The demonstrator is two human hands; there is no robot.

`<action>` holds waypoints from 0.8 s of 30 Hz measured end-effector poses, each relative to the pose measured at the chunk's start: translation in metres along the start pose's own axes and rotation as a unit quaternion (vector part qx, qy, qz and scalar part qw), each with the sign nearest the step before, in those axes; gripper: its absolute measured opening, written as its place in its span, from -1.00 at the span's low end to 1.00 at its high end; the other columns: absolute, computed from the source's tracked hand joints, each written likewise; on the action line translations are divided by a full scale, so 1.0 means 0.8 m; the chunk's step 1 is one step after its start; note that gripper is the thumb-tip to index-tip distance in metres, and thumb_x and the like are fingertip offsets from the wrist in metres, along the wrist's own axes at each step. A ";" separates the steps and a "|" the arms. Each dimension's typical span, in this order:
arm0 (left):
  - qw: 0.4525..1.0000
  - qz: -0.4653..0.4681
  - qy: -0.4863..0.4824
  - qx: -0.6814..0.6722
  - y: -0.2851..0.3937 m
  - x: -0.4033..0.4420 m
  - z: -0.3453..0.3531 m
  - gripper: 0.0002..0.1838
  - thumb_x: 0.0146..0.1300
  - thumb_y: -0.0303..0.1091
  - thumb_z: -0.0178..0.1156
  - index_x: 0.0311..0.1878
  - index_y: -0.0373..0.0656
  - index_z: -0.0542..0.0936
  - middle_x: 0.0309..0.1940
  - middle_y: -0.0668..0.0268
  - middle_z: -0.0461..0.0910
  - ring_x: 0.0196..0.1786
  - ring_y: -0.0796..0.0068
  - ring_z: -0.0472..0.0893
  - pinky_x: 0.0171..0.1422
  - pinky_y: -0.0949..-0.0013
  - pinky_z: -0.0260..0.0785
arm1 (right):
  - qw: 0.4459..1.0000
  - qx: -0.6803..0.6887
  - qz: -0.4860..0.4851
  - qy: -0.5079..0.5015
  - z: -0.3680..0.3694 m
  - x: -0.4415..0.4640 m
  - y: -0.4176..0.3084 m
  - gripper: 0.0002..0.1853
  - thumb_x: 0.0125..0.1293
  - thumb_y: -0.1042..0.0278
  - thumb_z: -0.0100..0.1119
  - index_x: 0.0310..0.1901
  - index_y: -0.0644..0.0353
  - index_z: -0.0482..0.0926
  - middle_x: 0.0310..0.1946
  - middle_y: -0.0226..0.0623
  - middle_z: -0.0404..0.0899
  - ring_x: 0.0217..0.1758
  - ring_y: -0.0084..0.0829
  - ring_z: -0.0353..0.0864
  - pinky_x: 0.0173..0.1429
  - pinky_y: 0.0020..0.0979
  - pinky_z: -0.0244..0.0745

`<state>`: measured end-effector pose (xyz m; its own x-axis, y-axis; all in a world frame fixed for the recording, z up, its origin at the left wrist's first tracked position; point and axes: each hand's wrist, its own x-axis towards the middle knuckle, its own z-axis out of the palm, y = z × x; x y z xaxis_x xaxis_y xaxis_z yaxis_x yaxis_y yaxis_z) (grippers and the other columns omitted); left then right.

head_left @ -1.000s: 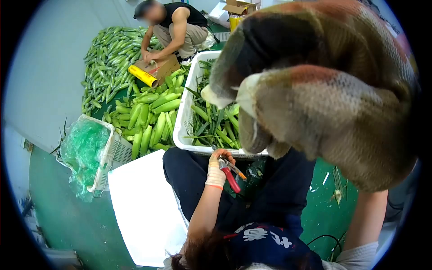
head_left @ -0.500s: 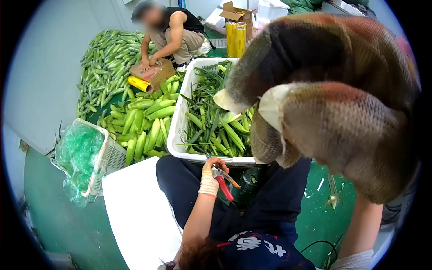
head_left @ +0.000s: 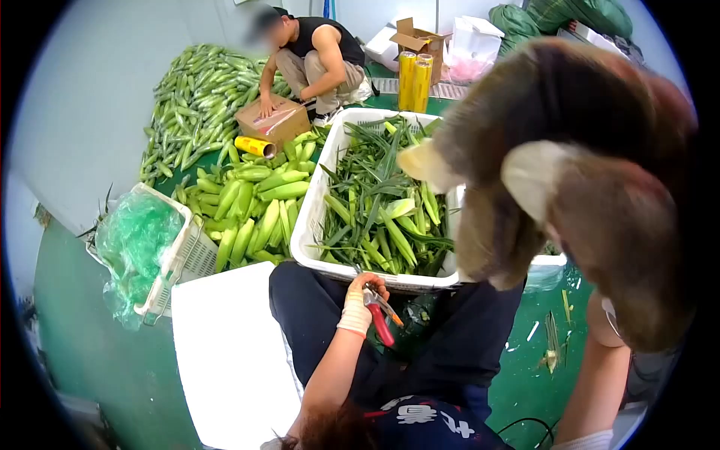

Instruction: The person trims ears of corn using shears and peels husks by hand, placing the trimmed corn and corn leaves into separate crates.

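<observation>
Seen from the head camera, a seated worker in dark trousers (head_left: pixel 315 311) grips a pair of pruning shears (head_left: pixel 384 330) in the left hand (head_left: pixel 360 306), above the lap and just beside the near wall of a white crate (head_left: pixel 303 244). One handle of the shears is bright red; the other shows grey metal running to an orange end, and the two stand slightly apart. The blades point toward the crate, too small and partly covered to make out clearly. A pale cuff with an orange edge circles the left wrist. The right hand (head_left: pixel 585 202), in a stained brown knit glove with pale fingertips, is raised close to the lens, fingers bent and blurred; whether it holds anything cannot be told. Long green leaves and husks (head_left: pixel 375 206) fill the crate. To its left lie a heap of green ears of corn (head_left: pixel 244 202) and, behind them, a larger pile of glossy green ears (head_left: pixel 191 112). A second person (head_left: pixel 322 60), in a black sleeveless top, crouches with one hand resting on a cardboard box (head_left: pixel 279 122), a yellow roll (head_left: pixel 253 146) lying just beside it.
</observation>
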<state>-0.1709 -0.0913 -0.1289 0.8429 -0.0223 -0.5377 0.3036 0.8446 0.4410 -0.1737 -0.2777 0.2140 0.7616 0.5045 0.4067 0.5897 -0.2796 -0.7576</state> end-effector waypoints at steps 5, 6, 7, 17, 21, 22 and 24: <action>1.000 -0.025 0.008 -0.015 -0.007 0.005 0.002 -0.82 0.08 -0.28 0.21 -0.42 -0.19 0.48 -0.56 0.24 0.52 -0.58 0.36 0.50 -0.44 0.24 0.48 | 1.000 -0.001 -0.004 -0.005 0.005 -0.001 0.000 -0.33 0.16 0.05 0.16 0.23 0.28 0.27 0.04 -0.15 0.48 0.10 -0.28 0.50 0.16 -0.29 0.43; 1.000 -0.018 0.010 -0.024 -0.006 0.004 -0.001 -0.82 0.08 -0.28 0.21 -0.42 -0.19 0.48 -0.56 0.24 0.52 -0.58 0.36 0.50 -0.44 0.24 0.48 | 1.000 -0.001 -0.004 -0.007 0.006 -0.004 0.000 -0.33 0.16 0.05 0.16 0.23 0.28 0.27 0.04 -0.15 0.48 0.10 -0.28 0.50 0.16 -0.29 0.43; 0.999 -0.026 0.015 -0.024 -0.003 0.003 -0.001 -0.82 0.09 -0.28 0.21 -0.42 -0.18 0.48 -0.56 0.24 0.52 -0.57 0.35 0.51 -0.42 0.24 0.49 | 1.000 0.000 -0.005 -0.009 0.007 -0.003 0.001 -0.33 0.16 0.05 0.16 0.23 0.28 0.27 0.04 -0.15 0.48 0.09 -0.28 0.50 0.16 -0.29 0.43; 0.999 -0.038 0.000 -0.008 -0.016 0.039 -0.041 -0.76 0.17 -0.07 0.14 -0.48 0.03 0.47 -0.65 0.40 0.42 -0.70 0.47 0.36 -0.63 0.43 0.22 | 1.000 0.005 -0.008 -0.016 0.014 0.003 0.005 -0.32 0.14 0.06 0.17 0.23 0.29 0.27 0.03 -0.15 0.48 0.08 -0.28 0.51 0.16 -0.29 0.43; 0.999 -0.033 0.006 -0.014 -0.012 0.026 -0.030 -0.79 0.18 -0.12 0.13 -0.45 -0.02 0.47 -0.62 0.36 0.45 -0.66 0.44 0.39 -0.56 0.38 0.28 | 1.000 0.006 -0.012 -0.019 0.020 0.008 0.008 -0.31 0.14 0.06 0.17 0.23 0.29 0.27 0.02 -0.15 0.48 0.08 -0.28 0.51 0.16 -0.29 0.43; 0.999 -0.032 0.005 -0.016 -0.010 0.028 -0.025 -0.79 0.18 -0.13 0.13 -0.44 -0.03 0.47 -0.61 0.35 0.46 -0.65 0.43 0.40 -0.55 0.37 0.30 | 1.000 0.007 -0.016 -0.020 0.022 0.012 0.008 -0.31 0.14 0.06 0.18 0.23 0.30 0.27 0.02 -0.15 0.48 0.08 -0.28 0.51 0.16 -0.29 0.43; 0.999 -0.034 0.004 -0.016 -0.013 0.025 -0.025 -0.80 0.18 -0.16 0.12 -0.42 -0.05 0.47 -0.59 0.33 0.47 -0.63 0.42 0.42 -0.52 0.34 0.33 | 0.999 0.008 -0.025 -0.024 0.028 0.021 0.007 -0.31 0.13 0.06 0.18 0.23 0.30 0.27 0.02 -0.15 0.48 0.08 -0.27 0.51 0.15 -0.29 0.43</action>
<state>-0.1662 -0.0900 -0.1589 0.8170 -0.0770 -0.5715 0.3460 0.8583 0.3789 -0.1636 -0.2520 0.2054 0.7165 0.5571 0.4198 0.6224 -0.2389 -0.7453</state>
